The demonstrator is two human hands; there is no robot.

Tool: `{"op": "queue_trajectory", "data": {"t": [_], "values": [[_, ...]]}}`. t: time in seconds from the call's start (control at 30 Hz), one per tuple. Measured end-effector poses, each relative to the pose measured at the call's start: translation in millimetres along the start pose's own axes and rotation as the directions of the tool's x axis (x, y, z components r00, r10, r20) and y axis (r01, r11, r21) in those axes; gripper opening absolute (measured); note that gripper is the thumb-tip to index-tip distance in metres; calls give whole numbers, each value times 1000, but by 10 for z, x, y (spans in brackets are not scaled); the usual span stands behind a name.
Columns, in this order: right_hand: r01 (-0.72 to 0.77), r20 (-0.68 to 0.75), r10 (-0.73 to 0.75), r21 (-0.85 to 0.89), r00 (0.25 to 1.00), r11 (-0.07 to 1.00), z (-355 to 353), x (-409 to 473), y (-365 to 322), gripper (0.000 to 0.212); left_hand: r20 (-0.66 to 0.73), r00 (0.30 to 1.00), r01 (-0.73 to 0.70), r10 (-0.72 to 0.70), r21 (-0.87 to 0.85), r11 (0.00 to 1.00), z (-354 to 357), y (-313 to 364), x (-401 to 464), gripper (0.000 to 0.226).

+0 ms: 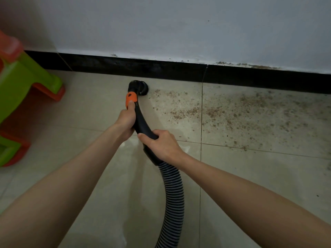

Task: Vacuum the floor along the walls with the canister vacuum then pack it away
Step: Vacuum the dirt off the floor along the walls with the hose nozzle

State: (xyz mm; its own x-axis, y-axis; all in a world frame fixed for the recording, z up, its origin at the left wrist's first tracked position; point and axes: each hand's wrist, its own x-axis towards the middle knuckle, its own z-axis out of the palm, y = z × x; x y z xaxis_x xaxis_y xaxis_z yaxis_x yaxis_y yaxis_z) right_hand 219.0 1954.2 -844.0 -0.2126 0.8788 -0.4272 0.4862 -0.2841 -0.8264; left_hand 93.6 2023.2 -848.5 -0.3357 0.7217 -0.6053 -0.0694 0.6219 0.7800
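left hand (pixel 126 120): wrapped around the upper part of the black curved handle tube (pixel 141 120), thumb pointing forward onto the orange collar (pixel 131 100).
right hand (pixel 162 143): gripping the same tube lower down, just above the cuff where the hose joins; fingers curled over the top, thumb on the near-left side.
hands: one in front of the other on the tube, left ahead, right behind, close but not touching.
nozzle (pixel 140 87): small round black head at the tube tip, down on the floor tile, just in front of the black skirting (pixel 161 68); can't tell if it touches the skirting.
hose (pixel 172 197): ribbed black-grey, runs from the cuff back toward the bottom edge, curving slightly right then left.
canister: out of frame.
debris (pixel 238 111): brownish crumbs and dust scattered over the tiles to the right of the nozzle, up to the skirting; some specks also on the skirting's top edge at right.
floor (pixel 89 113): beige tiles, grout lines visible; area left of the nozzle looks free of crumbs.
wall (pixel 179 24): white, scuffed along the bottom.
plastic stool (pixel 23 81): green with orange feet, left edge, blurred, well apart from the nozzle.
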Motion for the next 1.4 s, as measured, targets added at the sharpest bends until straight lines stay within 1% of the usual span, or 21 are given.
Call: {"op": "queue_trajectory", "data": {"t": [0.2,0.5,0.6,0.7,0.93,1.1,1.27,1.4], "values": [[-12,-32,12,8,999,1000,-160,-125,0,36,45,999,2,-3,10,1000,169,29,-87,58],[-51,-103,53,26,993,998,-432,-263,120,39,169,986,-14,4,57,998,522,76,-239,61],[-55,-137,60,42,989,998,-547,-304,198,39,206,978,-12,0,57,998,684,85,-294,58],[-65,-159,73,58,985,996,-658,-339,279,37,223,975,-18,3,67,998,854,90,-349,55],[-80,-209,93,71,973,994,-791,-400,419,36,268,963,-32,3,103,994,1108,68,-424,55],[-70,-183,88,100,979,993,-704,-307,380,36,239,971,-60,29,127,990,1020,102,-371,55],[-55,-92,68,137,993,989,-476,-50,193,35,109,992,-81,68,119,990,684,229,-196,52],[-40,-30,42,93,999,995,-242,119,2,37,9,998,-69,69,91,993,343,272,-86,53]]}}
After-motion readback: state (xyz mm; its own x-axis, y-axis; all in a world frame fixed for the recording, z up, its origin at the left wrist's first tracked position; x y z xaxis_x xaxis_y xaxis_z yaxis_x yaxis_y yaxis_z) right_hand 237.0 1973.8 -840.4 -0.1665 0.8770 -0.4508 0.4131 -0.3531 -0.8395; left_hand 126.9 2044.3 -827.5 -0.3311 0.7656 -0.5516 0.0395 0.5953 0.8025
